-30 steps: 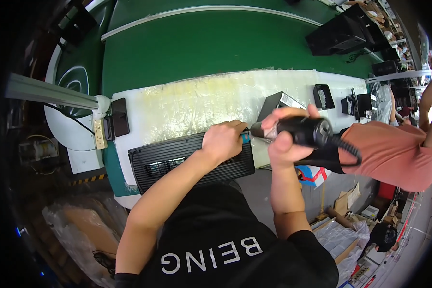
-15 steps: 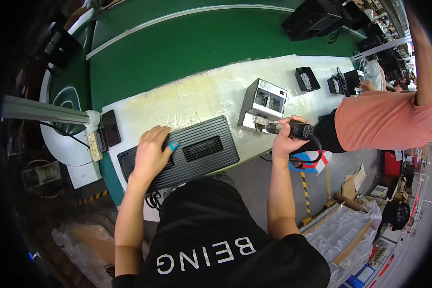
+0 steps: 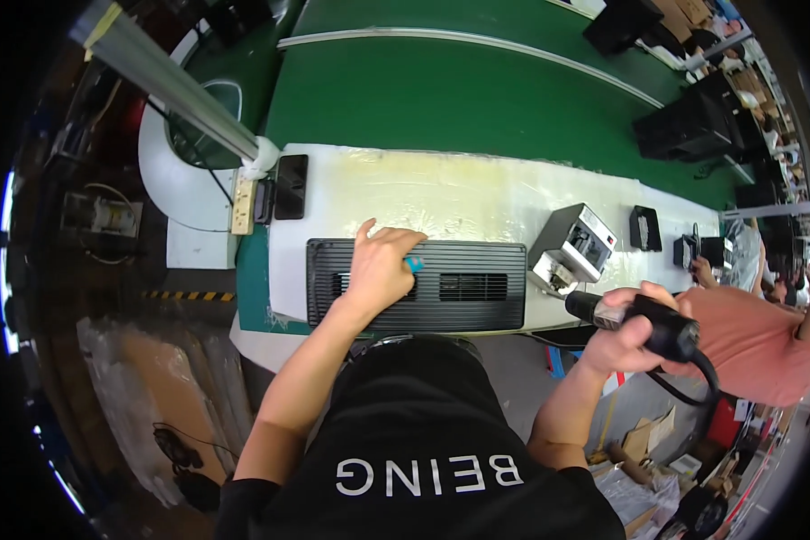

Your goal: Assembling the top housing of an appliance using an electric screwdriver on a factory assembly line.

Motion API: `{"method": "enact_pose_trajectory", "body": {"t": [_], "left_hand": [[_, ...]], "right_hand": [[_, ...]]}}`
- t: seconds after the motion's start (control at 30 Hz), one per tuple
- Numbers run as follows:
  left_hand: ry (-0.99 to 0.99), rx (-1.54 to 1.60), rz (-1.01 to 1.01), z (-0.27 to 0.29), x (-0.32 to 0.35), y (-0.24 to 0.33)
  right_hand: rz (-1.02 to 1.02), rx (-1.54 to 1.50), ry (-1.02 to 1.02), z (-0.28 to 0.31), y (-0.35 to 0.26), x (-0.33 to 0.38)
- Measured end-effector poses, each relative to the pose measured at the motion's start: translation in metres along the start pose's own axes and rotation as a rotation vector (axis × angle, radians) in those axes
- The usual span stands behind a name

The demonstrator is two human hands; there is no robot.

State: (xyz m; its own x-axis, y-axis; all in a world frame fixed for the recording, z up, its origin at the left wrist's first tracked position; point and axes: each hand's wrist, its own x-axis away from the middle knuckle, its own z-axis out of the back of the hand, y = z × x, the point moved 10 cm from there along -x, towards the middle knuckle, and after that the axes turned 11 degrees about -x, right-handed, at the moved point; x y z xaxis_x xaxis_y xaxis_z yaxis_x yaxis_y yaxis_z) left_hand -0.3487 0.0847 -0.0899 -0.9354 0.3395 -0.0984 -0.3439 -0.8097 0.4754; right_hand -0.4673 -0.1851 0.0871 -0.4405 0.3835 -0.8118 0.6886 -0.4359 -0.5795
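A black rectangular panel [image 3: 477, 313] with ribbed slats and two vent openings lies on the near edge of the white-covered table. My left hand [image 3: 382, 270] rests on its left half, fingers apart, with a blue band on one digit. To the right, my right hand [image 3: 623, 346] is wrapped round a black cylindrical electric screwdriver [image 3: 670, 326] with a thick black cable. Its front end points left, near a silver and black screw feeder [image 3: 578, 236] standing tilted in the view, right of the panel. The screwdriver's bit cannot be made out.
A dark phone [image 3: 291, 187] and a power strip [image 3: 243, 205] lie by a metal post [image 3: 175, 85] at left. A small black bin [image 3: 645, 229] stands beyond the feeder. At right, a person in a salmon shirt [image 3: 747, 342] works close by. A green belt [image 3: 459, 99] runs behind.
The view has turned, so the table now looks level and further right. My left hand stays on the panel, fingers more spread and raised. My right hand still grips the screwdriver, close to the feeder.
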Motion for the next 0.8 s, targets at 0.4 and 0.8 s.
{"method": "enact_pose_trajectory", "body": {"t": [0.4,0.8], "left_hand": [[0.074,0.017,0.015,0.003,0.003,-0.008],[0.049,0.004,-0.002,0.002,0.000,-0.007]], "right_hand": [[-0.154,-0.623,-0.257,-0.181,0.009,0.021],[-0.298,-0.641,-0.348,-0.209,0.030,0.050]]}}
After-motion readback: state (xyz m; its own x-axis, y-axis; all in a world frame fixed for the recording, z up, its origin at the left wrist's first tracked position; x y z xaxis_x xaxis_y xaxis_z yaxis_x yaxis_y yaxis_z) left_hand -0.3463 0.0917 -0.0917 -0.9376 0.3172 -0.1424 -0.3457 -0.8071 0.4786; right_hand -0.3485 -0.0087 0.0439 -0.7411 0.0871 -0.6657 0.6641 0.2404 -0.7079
